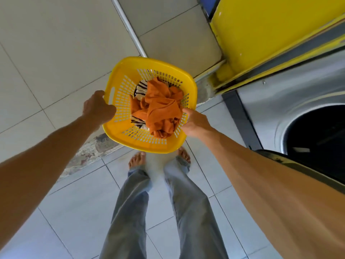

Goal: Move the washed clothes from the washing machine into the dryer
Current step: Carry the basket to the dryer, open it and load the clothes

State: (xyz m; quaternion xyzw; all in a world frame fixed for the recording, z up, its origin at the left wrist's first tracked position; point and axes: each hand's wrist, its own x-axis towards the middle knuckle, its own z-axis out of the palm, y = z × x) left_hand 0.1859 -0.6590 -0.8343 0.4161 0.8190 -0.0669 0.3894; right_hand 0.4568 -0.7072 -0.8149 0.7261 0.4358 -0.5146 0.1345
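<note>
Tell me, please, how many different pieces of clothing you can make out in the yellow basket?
2 at least: an orange garment heaped on top, and a black-and-cream striped piece showing beneath it at the far and near edges. The basket may hide more underneath.

A person is looking straight down at a yellow basket (119, 134) that both hands are holding over a tiled floor (61, 212). The left hand (98, 107) is gripping the rim beside a handle slot; the right hand (196, 123) is gripping the opposite rim. An orange cloth (158, 111) is lying crumpled over a striped cloth (140, 88) inside. A steel machine (280, 101) with a dark round opening is standing to the right, below a yellow panel (261, 28). Grey trousers (130, 212) and bare feet (136, 158) are showing beneath the basket.
</note>
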